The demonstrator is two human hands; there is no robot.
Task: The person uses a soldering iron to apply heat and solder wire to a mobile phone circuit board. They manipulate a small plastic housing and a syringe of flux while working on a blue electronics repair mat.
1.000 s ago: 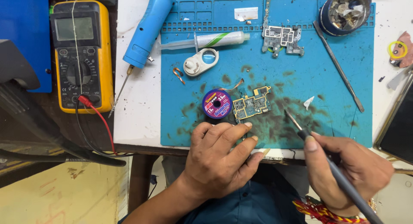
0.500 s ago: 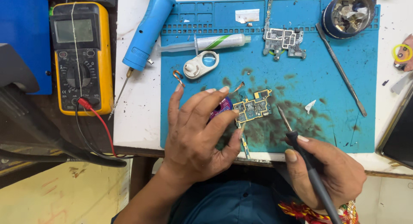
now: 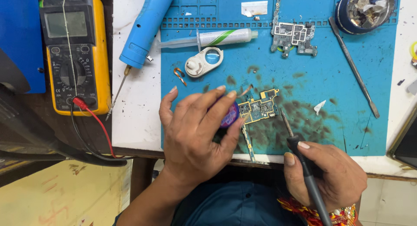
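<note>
While the left hand (image 3: 197, 130) spreads its fingers over a small round purple reel (image 3: 229, 115), gripping it so that most of the reel is hidden, a small gold circuit board (image 3: 259, 108) lies just to the right of it on the blue mat (image 3: 347, 87), near the mat's near edge. The right hand (image 3: 325, 174) is closed around a dark soldering iron (image 3: 299, 152), whose tip points at the board's right end without clearly touching it. A narrow strip runs from the board toward the near edge, partly behind the left hand.

Farther away on the mat lie a syringe (image 3: 213, 38) with a white and green label, a round white magnifier (image 3: 204, 62), a grey circuit board (image 3: 293, 35) and a small white label (image 3: 254, 8). A round tin (image 3: 367, 9) at the far right is cut off by the frame. To the left stand a blue tool (image 3: 145, 28) and a yellow meter (image 3: 74, 52) with a grey screen. A dark flat thing at the right edge is too cropped to make out.
</note>
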